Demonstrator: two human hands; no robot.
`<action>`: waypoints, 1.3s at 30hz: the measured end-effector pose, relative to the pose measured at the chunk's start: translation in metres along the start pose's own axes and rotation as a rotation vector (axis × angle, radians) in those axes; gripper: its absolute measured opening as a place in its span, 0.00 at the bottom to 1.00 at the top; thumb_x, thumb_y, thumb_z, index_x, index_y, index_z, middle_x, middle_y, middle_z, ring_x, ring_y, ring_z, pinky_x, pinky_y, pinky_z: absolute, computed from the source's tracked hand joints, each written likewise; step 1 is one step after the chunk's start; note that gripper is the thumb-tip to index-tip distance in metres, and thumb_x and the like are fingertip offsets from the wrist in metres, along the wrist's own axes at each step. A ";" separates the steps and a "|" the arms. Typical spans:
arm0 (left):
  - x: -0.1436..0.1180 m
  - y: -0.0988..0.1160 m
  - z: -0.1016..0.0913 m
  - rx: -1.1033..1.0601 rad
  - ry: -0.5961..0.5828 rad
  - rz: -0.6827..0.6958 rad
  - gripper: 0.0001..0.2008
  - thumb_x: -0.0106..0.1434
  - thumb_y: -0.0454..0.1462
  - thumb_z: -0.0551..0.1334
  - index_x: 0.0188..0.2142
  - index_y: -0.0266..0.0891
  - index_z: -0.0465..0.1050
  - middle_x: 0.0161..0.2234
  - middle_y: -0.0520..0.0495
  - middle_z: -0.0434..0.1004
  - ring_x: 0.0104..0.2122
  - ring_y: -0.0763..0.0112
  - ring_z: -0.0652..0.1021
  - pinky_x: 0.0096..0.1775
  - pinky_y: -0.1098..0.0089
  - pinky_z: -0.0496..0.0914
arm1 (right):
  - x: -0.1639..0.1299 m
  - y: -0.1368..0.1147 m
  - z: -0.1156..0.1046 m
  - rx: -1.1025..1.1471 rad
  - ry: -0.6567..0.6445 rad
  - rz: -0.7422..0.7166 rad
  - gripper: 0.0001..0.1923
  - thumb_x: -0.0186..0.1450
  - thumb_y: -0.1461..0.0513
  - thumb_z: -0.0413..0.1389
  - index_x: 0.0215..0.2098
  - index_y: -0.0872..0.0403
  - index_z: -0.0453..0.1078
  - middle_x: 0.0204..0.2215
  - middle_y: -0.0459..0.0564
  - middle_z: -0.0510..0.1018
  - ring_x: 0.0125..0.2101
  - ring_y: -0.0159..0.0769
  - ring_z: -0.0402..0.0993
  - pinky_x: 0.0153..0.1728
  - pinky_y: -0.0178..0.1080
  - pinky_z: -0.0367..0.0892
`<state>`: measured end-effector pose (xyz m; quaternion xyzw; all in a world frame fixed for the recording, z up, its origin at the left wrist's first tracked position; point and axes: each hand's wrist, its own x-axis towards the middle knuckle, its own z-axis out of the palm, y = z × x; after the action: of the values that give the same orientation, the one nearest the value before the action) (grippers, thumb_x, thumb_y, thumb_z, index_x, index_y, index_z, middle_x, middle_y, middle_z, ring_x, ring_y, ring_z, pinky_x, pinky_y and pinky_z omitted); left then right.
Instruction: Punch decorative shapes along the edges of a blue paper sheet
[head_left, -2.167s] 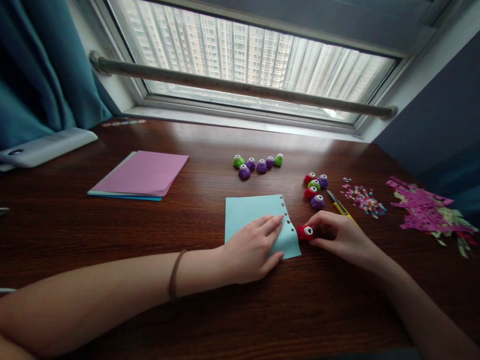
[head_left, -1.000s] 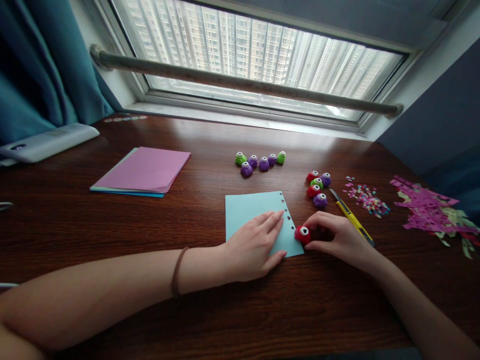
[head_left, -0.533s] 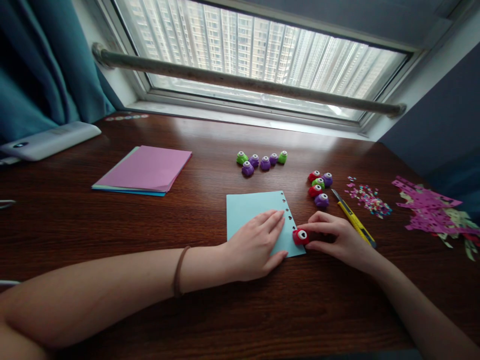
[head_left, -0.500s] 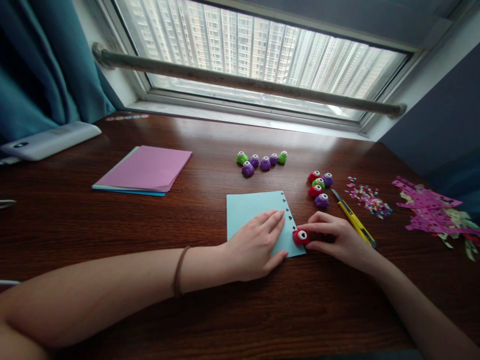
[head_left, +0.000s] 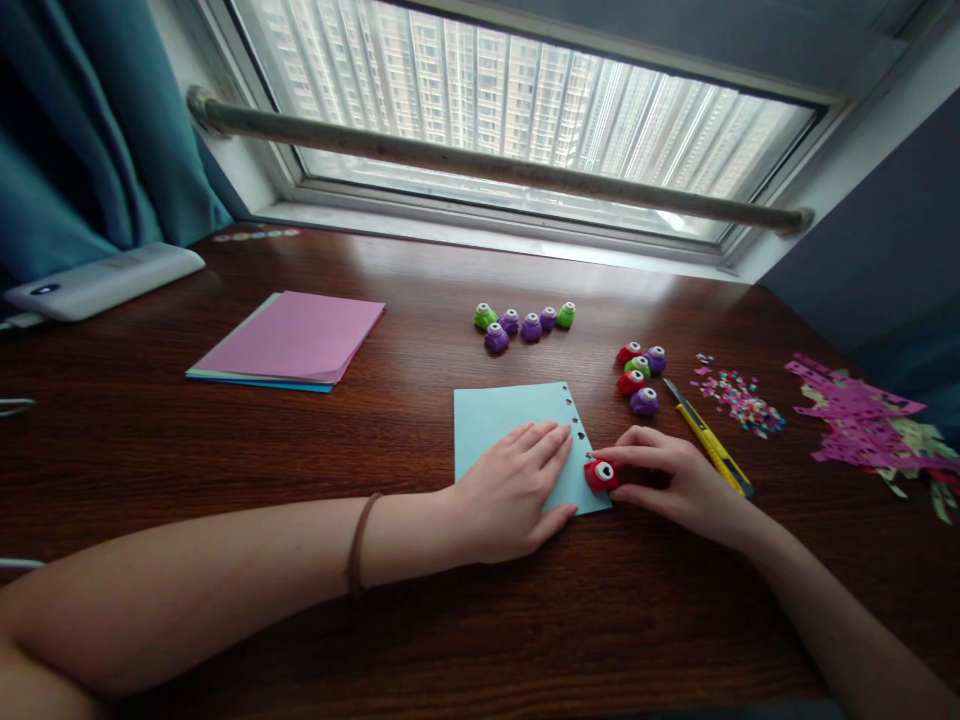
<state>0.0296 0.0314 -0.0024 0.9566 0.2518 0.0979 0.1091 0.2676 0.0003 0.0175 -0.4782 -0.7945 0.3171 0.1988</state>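
A light blue sheet of paper [head_left: 487,415] lies on the dark wooden desk, with a row of small punched shapes along its right edge. My left hand [head_left: 517,490] rests flat on the sheet, fingers stretched out. Between the thumb and fingers of my right hand [head_left: 675,480] is a red craft punch [head_left: 601,476], set at the sheet's right edge near the lower corner. A dark heart shape shows on the punch's white top. Whether the paper sits in its slot cannot be made out.
More punches [head_left: 531,326] stand behind the sheet, and another group [head_left: 637,372] is to its right. A yellow utility knife [head_left: 709,440] lies beside confetti [head_left: 742,400] and cut paper scraps [head_left: 862,415]. At left are stacked coloured sheets [head_left: 292,335] and a white device [head_left: 105,283].
Hardly anything differs. Both hands keep their places, and the red punch stays at the paper's right edge, with at most a tiny shift.
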 end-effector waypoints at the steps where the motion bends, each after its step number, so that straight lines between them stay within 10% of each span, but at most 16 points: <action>1: 0.000 0.000 0.000 0.000 0.001 0.002 0.31 0.65 0.47 0.50 0.60 0.26 0.51 0.60 0.34 0.52 0.59 0.54 0.56 0.59 0.60 0.50 | 0.000 0.000 0.000 -0.001 0.004 -0.004 0.15 0.61 0.63 0.58 0.47 0.48 0.71 0.36 0.48 0.70 0.36 0.34 0.68 0.39 0.36 0.65; 26: 0.000 0.000 0.000 0.011 0.029 0.028 0.31 0.64 0.46 0.50 0.60 0.27 0.51 0.60 0.34 0.52 0.59 0.55 0.56 0.59 0.59 0.49 | 0.001 -0.002 0.003 -0.043 0.120 0.003 0.18 0.60 0.56 0.58 0.48 0.50 0.70 0.37 0.51 0.72 0.38 0.39 0.69 0.38 0.39 0.67; 30: 0.000 0.002 0.000 0.066 0.054 0.047 0.31 0.65 0.47 0.49 0.60 0.26 0.50 0.61 0.34 0.51 0.60 0.55 0.54 0.59 0.59 0.48 | 0.004 -0.002 0.011 0.029 0.345 0.027 0.19 0.64 0.56 0.52 0.53 0.49 0.64 0.49 0.52 0.68 0.52 0.43 0.62 0.53 0.47 0.58; 39: 0.005 0.010 -0.010 0.078 0.149 0.172 0.28 0.67 0.43 0.48 0.61 0.28 0.46 0.63 0.39 0.46 0.63 0.61 0.45 0.61 0.58 0.45 | 0.016 0.010 0.032 -0.062 0.352 0.013 0.24 0.65 0.56 0.48 0.59 0.50 0.56 0.60 0.53 0.56 0.62 0.46 0.42 0.59 0.55 0.44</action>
<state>0.0363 0.0270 0.0110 0.9683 0.1798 0.1679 0.0441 0.2465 0.0076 -0.0127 -0.5375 -0.7537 0.2053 0.3177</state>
